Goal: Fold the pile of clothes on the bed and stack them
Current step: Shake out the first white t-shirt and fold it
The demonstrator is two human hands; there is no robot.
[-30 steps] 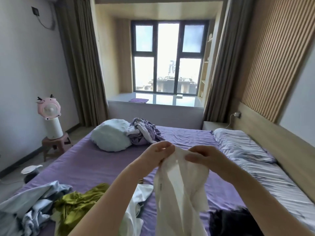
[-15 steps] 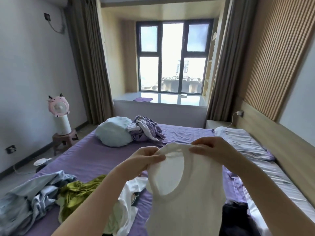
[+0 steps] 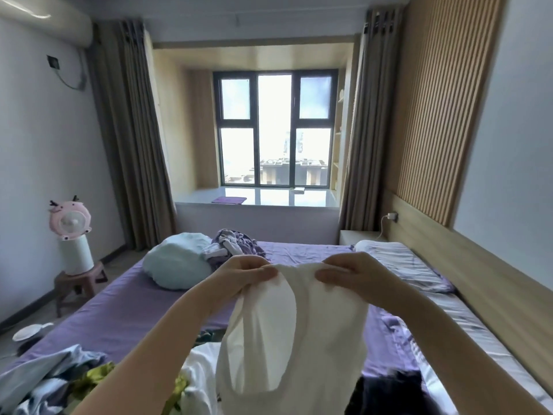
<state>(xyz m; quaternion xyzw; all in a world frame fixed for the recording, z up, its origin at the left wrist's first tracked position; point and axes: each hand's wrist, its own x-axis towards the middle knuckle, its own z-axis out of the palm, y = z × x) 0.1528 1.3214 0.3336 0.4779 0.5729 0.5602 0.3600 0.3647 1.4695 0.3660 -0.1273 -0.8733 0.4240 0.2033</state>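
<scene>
A thin white garment is held up in the air above the purple bed, hanging loose, with a large oval opening lit through from the window side. Its top edge is pinched at one end by the left hand, fingers curled against the thumb, and at the other end by the right hand, closed on the cloth in the same way. Below it, on the near part of the bed, a heap of unfolded clothes is seen.
</scene>
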